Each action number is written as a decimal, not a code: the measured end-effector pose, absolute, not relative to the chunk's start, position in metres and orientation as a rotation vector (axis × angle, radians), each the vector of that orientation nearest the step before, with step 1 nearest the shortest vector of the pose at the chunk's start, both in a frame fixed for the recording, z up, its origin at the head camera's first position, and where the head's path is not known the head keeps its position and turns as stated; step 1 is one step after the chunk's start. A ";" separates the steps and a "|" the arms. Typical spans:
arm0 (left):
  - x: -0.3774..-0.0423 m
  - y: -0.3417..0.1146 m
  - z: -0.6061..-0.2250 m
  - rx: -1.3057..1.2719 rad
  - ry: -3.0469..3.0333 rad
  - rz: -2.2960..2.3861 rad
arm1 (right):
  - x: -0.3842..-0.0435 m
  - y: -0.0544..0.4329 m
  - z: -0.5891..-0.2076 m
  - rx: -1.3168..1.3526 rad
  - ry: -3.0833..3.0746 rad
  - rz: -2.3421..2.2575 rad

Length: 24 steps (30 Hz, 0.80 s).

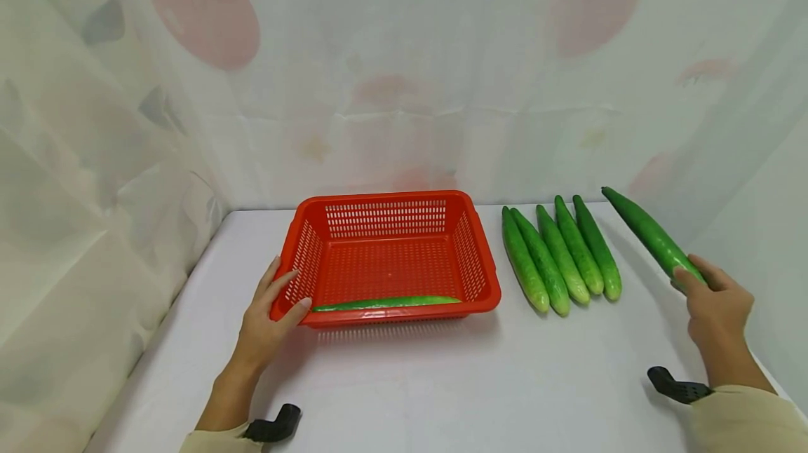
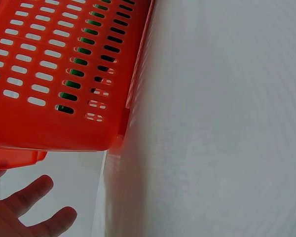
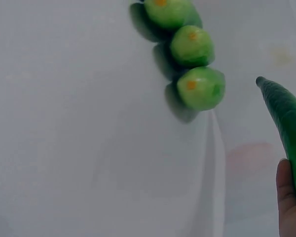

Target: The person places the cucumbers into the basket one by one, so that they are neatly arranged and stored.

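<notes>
A red plastic basket (image 1: 388, 242) with slotted walls stands on the table. Inside it, one green cucumber (image 1: 385, 303) lies along the near wall, showing through the slots in the left wrist view. My left hand (image 1: 268, 316) rests at the basket's left front corner, thumb and a finger over the rim; other fingers (image 2: 32, 195) spread outside, below the rim. My right hand (image 1: 719, 299) grips another cucumber (image 1: 650, 228) by its near end, its darker thin tip pointing up and away. This held cucumber is raised at the far right of the row.
Several cucumbers (image 1: 552, 253) lie side by side on the white table (image 1: 473, 376), right of the basket, their pale ends toward me. A printed white curtain (image 1: 404, 74) hangs behind the table, and fabric (image 1: 82, 228) closes off the left side.
</notes>
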State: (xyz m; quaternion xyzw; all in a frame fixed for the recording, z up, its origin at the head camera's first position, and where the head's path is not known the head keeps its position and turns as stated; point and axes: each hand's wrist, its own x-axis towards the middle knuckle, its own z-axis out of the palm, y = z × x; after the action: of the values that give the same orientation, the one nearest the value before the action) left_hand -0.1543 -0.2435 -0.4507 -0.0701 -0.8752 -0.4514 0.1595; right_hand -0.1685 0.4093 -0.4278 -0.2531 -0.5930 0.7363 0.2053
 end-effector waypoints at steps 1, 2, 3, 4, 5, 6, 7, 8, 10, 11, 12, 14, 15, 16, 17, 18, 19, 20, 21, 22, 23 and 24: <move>-0.154 -0.244 -0.451 -0.201 -2.499 -1.292 | -0.168 0.409 -0.425 -0.689 -1.635 2.070; -0.154 -0.244 -0.451 -0.203 -2.498 -1.293 | -0.167 0.408 -0.422 -0.673 -1.616 2.090; -0.155 -0.244 -0.451 -0.205 -2.496 -1.291 | -0.167 0.408 -0.418 -0.655 -1.592 2.113; -0.155 -0.244 -0.451 -0.206 -2.494 -1.291 | -0.166 0.407 -0.415 -0.632 -1.576 2.135; -0.155 -0.244 -0.451 -0.207 -2.493 -1.291 | -0.165 0.406 -0.412 -0.608 -1.549 2.165; -0.155 -0.244 -0.451 -0.209 -2.492 -1.292 | -0.165 0.405 -0.410 -0.584 -1.522 2.191; -0.155 -0.244 -0.451 -0.211 -2.491 -1.292 | -0.165 0.404 -0.407 -0.560 -1.507 2.205; -0.154 -0.244 -0.451 -0.212 -2.490 -1.293 | -0.164 0.403 -0.405 -0.536 -1.499 2.211; -0.154 -0.244 -0.451 -0.213 -2.489 -1.297 | -0.163 0.401 -0.402 -0.484 -1.496 2.209; -0.154 -0.244 -0.451 -0.213 -2.490 -1.298 | -0.163 0.400 -0.401 -0.458 -1.498 2.205; -0.154 -0.244 -0.451 -0.212 -2.490 -1.298 | -0.163 0.399 -0.399 -0.434 -1.507 2.194; -0.154 -0.243 -0.450 -0.209 -2.493 -1.297 | -0.162 0.397 -0.396 -0.380 -1.508 2.191; -0.154 -0.243 -0.450 -0.207 -2.495 -1.294 | -0.162 0.396 -0.395 -0.354 -1.505 2.194; -0.154 -0.243 -0.450 -0.205 -2.498 -1.292 | -0.161 0.395 -0.394 -0.329 -1.511 2.193; -0.153 -0.243 -0.450 -0.204 -2.500 -1.288 | -0.161 0.395 -0.392 -0.301 -1.514 2.197; -0.153 -0.243 -0.450 -0.204 -2.501 -1.286 | -0.161 0.394 -0.391 -0.267 -1.515 2.205; -0.153 -0.243 -0.450 -0.204 -2.502 -1.287 | -0.160 0.393 -0.389 -0.226 -1.512 2.215; -0.153 -0.243 -0.450 -0.203 -2.502 -1.287 | -0.160 0.392 -0.388 -0.187 -1.514 2.220; -0.153 -0.243 -0.450 -0.204 -2.502 -1.286 | -0.160 0.391 -0.387 -0.144 -1.513 2.230; -0.153 -0.243 -0.450 -0.205 -2.502 -1.288 | -0.160 0.390 -0.385 -0.097 -1.516 2.238; -0.153 -0.243 -0.450 -0.205 -2.501 -1.291 | -0.160 0.389 -0.384 -0.047 -1.513 2.254; -0.153 -0.243 -0.450 -0.206 -2.499 -1.294 | -0.160 0.387 -0.383 0.000 -1.510 2.266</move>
State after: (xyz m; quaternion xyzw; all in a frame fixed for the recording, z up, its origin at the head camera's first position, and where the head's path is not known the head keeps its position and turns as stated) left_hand -0.1528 -0.2434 -0.4499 -0.0721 -0.8744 -0.4526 0.1593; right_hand -0.1596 0.3869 -0.3825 0.0000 -0.5425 0.8139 0.2078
